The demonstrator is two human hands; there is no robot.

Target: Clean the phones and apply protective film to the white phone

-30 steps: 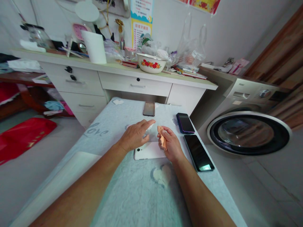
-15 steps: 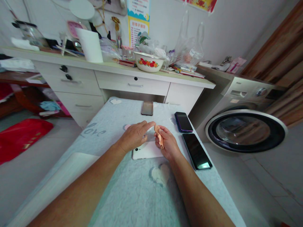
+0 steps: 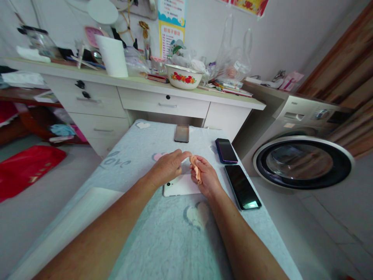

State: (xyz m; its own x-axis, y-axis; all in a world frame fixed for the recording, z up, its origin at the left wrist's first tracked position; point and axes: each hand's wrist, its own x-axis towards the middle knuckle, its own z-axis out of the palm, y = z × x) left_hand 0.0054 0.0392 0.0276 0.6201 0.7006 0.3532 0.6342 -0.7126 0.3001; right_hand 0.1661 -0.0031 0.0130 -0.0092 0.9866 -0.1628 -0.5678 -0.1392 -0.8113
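Note:
My right hand (image 3: 207, 177) is closed round a small peach-coloured object (image 3: 196, 169), wrinkled and folded in look, held upright; its exact kind cannot be made out. The index finger of my left hand (image 3: 169, 166) is stretched out, its tip at or just touching the object's top, with the thumb apart below. Under both hands lies a white tablet or large phone (image 3: 182, 187), camera side up and partly covered by my right hand. To the right rest a dark phone (image 3: 226, 151) and a larger black-screened phone (image 3: 242, 187). Another phone (image 3: 182, 136), its screen blurred, lies farther off.
A pale blue patterned cloth (image 3: 163, 233) covers the table. Behind it stands a white desk (image 3: 166, 103) bearing a flowered enamel bowl (image 3: 185, 79), a white cylinder (image 3: 112, 56) and plastic bags. A washing machine (image 3: 300, 128) is at the right. A red bag (image 3: 32, 169) lies on the left floor.
The view has shifted very slightly. Both hands and the peach-coloured object keep almost the same position.

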